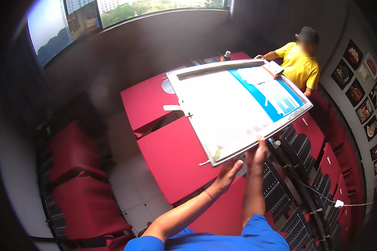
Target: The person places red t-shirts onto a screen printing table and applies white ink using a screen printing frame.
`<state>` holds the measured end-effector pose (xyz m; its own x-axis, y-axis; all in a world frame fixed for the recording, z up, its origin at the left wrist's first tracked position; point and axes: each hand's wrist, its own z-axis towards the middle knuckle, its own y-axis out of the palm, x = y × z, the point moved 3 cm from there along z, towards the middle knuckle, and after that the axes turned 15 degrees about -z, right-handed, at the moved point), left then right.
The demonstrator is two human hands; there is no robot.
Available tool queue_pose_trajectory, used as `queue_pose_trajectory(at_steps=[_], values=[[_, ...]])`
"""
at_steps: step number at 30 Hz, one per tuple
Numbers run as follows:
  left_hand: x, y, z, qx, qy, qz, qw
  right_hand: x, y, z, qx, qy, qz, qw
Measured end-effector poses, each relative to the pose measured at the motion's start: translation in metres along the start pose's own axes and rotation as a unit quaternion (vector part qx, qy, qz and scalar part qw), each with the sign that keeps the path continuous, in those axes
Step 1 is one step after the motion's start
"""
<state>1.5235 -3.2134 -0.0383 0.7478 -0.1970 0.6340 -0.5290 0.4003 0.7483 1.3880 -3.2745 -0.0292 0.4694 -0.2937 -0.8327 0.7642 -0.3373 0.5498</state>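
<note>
A large framed printing screen (222, 104), white mesh with a blue band on its right part, is held tilted above the red tables. My left hand (228, 173) presses under its near edge with fingers spread. My right hand (257, 152) grips the same near edge a little to the right. At the far end a person in a yellow shirt (299, 62) holds the screen's far corner, where a small squeegee-like piece (273, 69) lies.
Several red-topped tables (171, 163) stand under the screen. Black racks with red panels (305, 167) run along the right. Red chairs (83, 196) line the left. Framed pictures (356, 92) hang on the right wall. A window (83, 16) lies at the back.
</note>
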Motion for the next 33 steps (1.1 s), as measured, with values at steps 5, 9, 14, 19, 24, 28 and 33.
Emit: queue_pose_trajectory(at_steps=[5, 9, 14, 19, 24, 28, 33], values=[[0.087, -0.001, -0.085, 0.195, 0.098, -0.175, 0.96, 0.026, 0.085, -0.143, -0.118, 0.03, -0.046, 0.991], [0.16, -0.033, -0.166, 0.216, 0.159, -0.172, 0.948, 0.063, 0.091, -0.193, -0.346, 0.094, 0.029, 0.933], [0.206, -0.113, -0.277, 0.183, 0.235, -0.152, 0.942, 0.137, -0.07, -0.127, -0.377, 0.35, 0.233, 0.825], [0.234, -0.161, -0.292, 0.181, 0.277, -0.047, 0.943, 0.089, -0.137, -0.028, -0.383, 0.259, 0.195, 0.865], [0.233, -0.182, -0.27, 0.187, 0.279, 0.014, 0.942, 0.114, -0.18, -0.015, -0.39, 0.352, 0.057, 0.849], [0.14, -0.131, -0.223, 0.4, 0.327, 0.024, 0.856, 0.115, -0.178, -0.012, -0.392, 0.35, 0.011, 0.851], [-0.089, -0.033, -0.151, 0.558, 0.417, -0.005, 0.717, 0.089, -0.18, -0.007, -0.452, 0.424, -0.036, 0.784]])
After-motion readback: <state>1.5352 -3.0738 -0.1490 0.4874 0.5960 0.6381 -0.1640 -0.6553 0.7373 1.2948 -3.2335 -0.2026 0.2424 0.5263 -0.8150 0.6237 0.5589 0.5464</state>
